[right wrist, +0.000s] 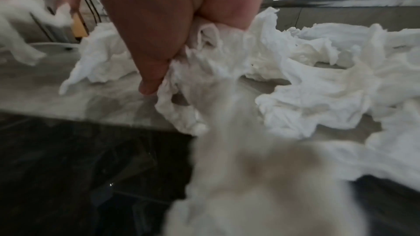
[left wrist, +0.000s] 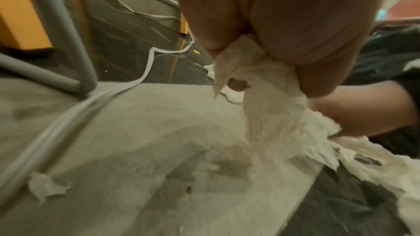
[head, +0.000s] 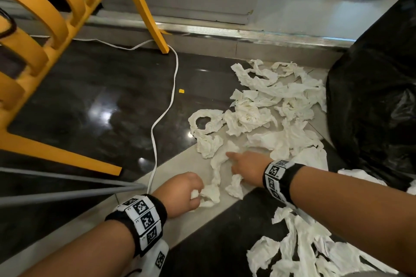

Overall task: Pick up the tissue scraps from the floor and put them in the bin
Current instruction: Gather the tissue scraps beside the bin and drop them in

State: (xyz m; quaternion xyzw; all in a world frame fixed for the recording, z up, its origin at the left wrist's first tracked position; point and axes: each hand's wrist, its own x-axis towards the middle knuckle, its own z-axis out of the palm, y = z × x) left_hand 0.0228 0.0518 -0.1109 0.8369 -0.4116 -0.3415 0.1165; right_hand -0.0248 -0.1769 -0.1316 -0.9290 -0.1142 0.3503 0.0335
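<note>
Torn white tissue scraps (head: 258,114) lie in a heap on the floor, with more near me (head: 299,243). The black bin bag (head: 378,96) stands at the right. My left hand (head: 195,195) is fisted round a crumpled tissue strip (head: 210,194); in the left wrist view the strip (left wrist: 272,114) hangs from the curled left hand (left wrist: 261,46) down to the floor. My right hand (head: 238,164) is low over the heap's near edge. In the right wrist view the right hand (right wrist: 181,46) grips a bunch of tissue (right wrist: 181,110), thumb pointing down.
A yellow chair (head: 45,29) stands at the left, its legs on the dark tiles. A white cable (head: 162,114) snakes across the floor beside my left hand. Grey metal bars (head: 67,189) reach in from the left. A small loose scrap (left wrist: 45,186) lies by the cable.
</note>
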